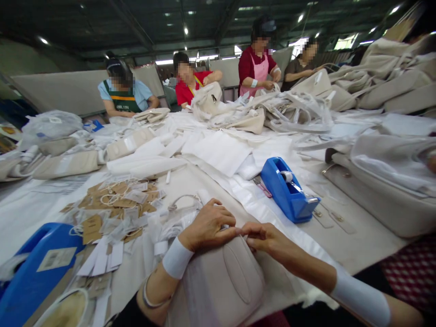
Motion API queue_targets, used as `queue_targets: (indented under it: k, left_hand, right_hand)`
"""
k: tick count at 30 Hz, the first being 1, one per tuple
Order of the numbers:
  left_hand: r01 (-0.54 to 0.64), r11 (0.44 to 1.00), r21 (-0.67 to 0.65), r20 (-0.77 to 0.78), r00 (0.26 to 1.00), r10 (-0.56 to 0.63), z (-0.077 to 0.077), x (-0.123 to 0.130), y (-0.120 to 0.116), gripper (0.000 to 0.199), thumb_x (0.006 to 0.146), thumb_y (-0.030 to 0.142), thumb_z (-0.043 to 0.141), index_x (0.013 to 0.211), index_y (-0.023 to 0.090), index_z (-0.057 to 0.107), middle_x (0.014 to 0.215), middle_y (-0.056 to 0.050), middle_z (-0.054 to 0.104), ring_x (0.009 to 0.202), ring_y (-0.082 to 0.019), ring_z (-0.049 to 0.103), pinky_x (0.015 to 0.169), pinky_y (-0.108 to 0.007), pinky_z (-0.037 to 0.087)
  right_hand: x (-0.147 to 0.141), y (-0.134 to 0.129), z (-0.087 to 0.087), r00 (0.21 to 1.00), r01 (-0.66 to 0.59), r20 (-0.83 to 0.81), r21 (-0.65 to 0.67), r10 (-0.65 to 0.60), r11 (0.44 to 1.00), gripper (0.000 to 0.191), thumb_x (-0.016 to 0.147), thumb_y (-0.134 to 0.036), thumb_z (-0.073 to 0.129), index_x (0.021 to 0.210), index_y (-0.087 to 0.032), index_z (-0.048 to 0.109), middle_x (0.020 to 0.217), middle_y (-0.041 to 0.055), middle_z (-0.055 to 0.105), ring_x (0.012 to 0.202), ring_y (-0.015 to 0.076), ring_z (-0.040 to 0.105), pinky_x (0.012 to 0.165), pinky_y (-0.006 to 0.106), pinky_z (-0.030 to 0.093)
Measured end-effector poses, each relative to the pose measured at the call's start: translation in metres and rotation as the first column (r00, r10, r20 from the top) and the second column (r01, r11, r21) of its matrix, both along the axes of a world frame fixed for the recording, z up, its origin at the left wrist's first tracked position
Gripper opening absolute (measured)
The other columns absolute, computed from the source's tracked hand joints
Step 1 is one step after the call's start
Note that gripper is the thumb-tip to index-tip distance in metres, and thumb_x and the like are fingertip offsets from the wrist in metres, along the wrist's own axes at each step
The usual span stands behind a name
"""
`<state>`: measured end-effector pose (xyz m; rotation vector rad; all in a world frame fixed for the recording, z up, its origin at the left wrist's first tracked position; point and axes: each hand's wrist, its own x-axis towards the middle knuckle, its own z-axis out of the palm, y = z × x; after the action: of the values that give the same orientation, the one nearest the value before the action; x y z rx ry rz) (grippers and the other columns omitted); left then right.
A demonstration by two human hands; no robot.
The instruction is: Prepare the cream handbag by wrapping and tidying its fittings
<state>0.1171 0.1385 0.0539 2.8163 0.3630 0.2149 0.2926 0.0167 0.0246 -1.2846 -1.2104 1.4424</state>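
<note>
- The beige bag lies on the near edge of the tabletop, right in front of the wearer, its oval stitched outline facing up.
- The right hand is pinched, thumb against fingers, on the bag's far upper edge; the exact bit between the fingertips is too small to make out.
- The left hand arches over the same edge, its thumb reaching to the right fingertips; whether it grips or only steadies, I cannot tell.
- To do this fine fingertip work well, I would let the left hand brace the bag while the right works in small moves, pulling lightly so the soft panel neither creases nor stretches.
- Just beyond the left hand sits a heap of brown tags with looped strings; keeping the left wrist clear of them seems wise.
- A blue tape dispenser stands beyond the right hand, near but apart.
- Across the tabletop, co-workers handle similar pale bags.
</note>
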Motion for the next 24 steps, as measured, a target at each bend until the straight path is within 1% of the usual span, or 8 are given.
queue_targets:
  k: [4, 7, 10, 13, 16, 18, 21, 24]
  left_hand:
    - [0.022, 0.999, -0.035, -0.004, 1.000, -0.022, -0.001, 0.001, 0.001, 0.035, 0.098, 0.044, 0.043, 0.087, 0.023, 0.069, 0.090, -0.001, 0.072, 0.086, -0.015, 0.063, 0.101, -0.037, 0.028]
    - [0.019, 1.000, -0.013, -0.005, 1.000, -0.019, -0.002, 0.002, 0.000, 0.033, 0.097, 0.044, 0.044, 0.086, 0.022, 0.066, 0.090, 0.000, 0.071, 0.087, -0.015, 0.062, 0.102, -0.037, 0.027]
    - [0.006, 0.999, 0.037, 0.004, 1.000, -0.006, -0.002, 0.001, 0.000, 0.034, 0.096, 0.046, 0.046, 0.082, 0.020, 0.063, 0.087, 0.001, 0.068, 0.084, -0.014, 0.061, 0.100, -0.036, 0.028]
    - [-0.002, 0.998, 0.066, 0.010, 1.000, 0.002, -0.004, 0.000, 0.001, 0.035, 0.095, 0.049, 0.047, 0.079, 0.020, 0.060, 0.086, 0.001, 0.066, 0.081, -0.014, 0.058, 0.090, -0.034, 0.032]
    - [-0.027, 0.998, 0.053, 0.023, 0.999, 0.026, -0.007, -0.001, 0.003, 0.035, 0.094, 0.052, 0.048, 0.083, 0.021, 0.060, 0.084, 0.000, 0.065, 0.077, -0.015, 0.057, 0.083, -0.033, 0.032]
    - [-0.039, 0.998, 0.048, 0.036, 0.999, 0.037, -0.011, -0.001, 0.004, 0.034, 0.092, 0.054, 0.050, 0.089, 0.022, 0.061, 0.082, 0.000, 0.065, 0.077, -0.015, 0.057, 0.081, -0.033, 0.032]
    - [-0.009, 0.997, 0.074, 0.037, 0.999, 0.006, -0.016, 0.002, 0.003, 0.033, 0.092, 0.052, 0.051, 0.086, 0.023, 0.065, 0.081, -0.001, 0.067, 0.082, -0.017, 0.058, 0.083, -0.035, 0.030]
    - [0.002, 0.996, 0.095, 0.020, 1.000, -0.003, -0.017, 0.006, 0.001, 0.033, 0.093, 0.046, 0.051, 0.079, 0.022, 0.067, 0.079, -0.001, 0.068, 0.083, -0.017, 0.060, 0.086, -0.037, 0.030]
  right_hand:
    - [0.001, -0.024, 0.004, 0.932, -0.023, 0.361, 0.116, -0.021, 0.993, 0.025, 0.072, -0.029, 0.067, 0.095, -0.021, 0.064, 0.110, 0.0047, 0.056, 0.093, 0.0191, 0.053, 0.080, 0.032, 0.043]
    - [-0.017, -0.033, 0.001, 0.813, 0.058, 0.574, 0.081, -0.094, 0.995, 0.030, 0.067, -0.029, 0.074, 0.092, -0.020, 0.059, 0.099, 0.0042, 0.055, 0.092, 0.0211, 0.051, 0.080, 0.034, 0.041]
    - [-0.033, -0.028, -0.001, 0.746, 0.184, 0.645, 0.035, -0.163, 0.982, 0.028, 0.066, -0.033, 0.075, 0.080, -0.019, 0.056, 0.088, 0.0032, 0.056, 0.080, 0.0198, 0.051, 0.072, 0.033, 0.039]
    - [-0.037, -0.018, 0.002, 0.816, 0.265, 0.556, -0.112, -0.161, 0.958, 0.027, 0.063, -0.034, 0.075, 0.070, -0.019, 0.055, 0.071, 0.0000, 0.056, 0.067, 0.0166, 0.049, 0.061, 0.030, 0.035]
    - [-0.035, -0.013, 0.004, 0.935, 0.273, 0.300, -0.270, -0.189, 0.923, 0.024, 0.059, -0.031, 0.074, 0.063, -0.017, 0.055, 0.064, -0.0009, 0.058, 0.063, 0.0149, 0.051, 0.058, 0.028, 0.036]
    - [-0.036, -0.014, 0.000, 0.960, 0.279, 0.131, -0.329, -0.249, 0.902, 0.028, 0.055, -0.033, 0.076, 0.065, -0.017, 0.056, 0.068, 0.0001, 0.063, 0.066, 0.0162, 0.056, 0.062, 0.028, 0.040]
    - [-0.039, -0.023, -0.012, 0.941, 0.319, -0.008, -0.316, -0.339, 0.894, 0.042, 0.054, -0.039, 0.078, 0.084, -0.019, 0.056, 0.075, 0.0010, 0.067, 0.072, 0.0206, 0.063, 0.067, 0.031, 0.047]
    - [-0.045, -0.033, -0.024, 0.943, 0.331, 0.100, -0.170, -0.318, 0.928, 0.045, 0.068, -0.041, 0.068, 0.104, -0.022, 0.051, 0.082, 0.0026, 0.068, 0.079, 0.0240, 0.065, 0.074, 0.037, 0.050]
